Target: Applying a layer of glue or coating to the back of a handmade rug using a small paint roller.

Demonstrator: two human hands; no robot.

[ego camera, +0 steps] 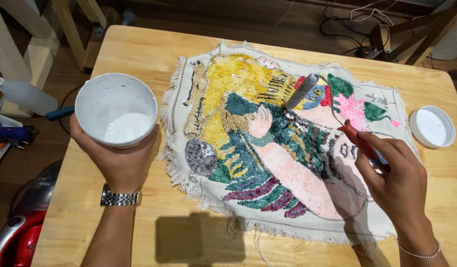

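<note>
My left hand (pixel 118 163) holds up a white round tub (pixel 116 109) with white liquid in its bottom, above the table's left side. My right hand (pixel 389 173) grips the red handle of a small paint roller (pixel 302 90). The roller's grey sleeve rests on a colourful tufted rug piece (pixel 283 148) that lies back side up on the wooden table (pixel 139 49), its fringed cloth edges showing. A metal watch is on my left wrist and a thin chain bracelet on my right.
A white round lid (pixel 432 126) lies at the table's right edge. Left of the table are a squeeze bottle (pixel 25 96), a blue tool (pixel 8 134) and a red vacuum cleaner (pixel 20 217) on the floor. Cables and a wooden frame (pixel 416 34) lie beyond the far edge.
</note>
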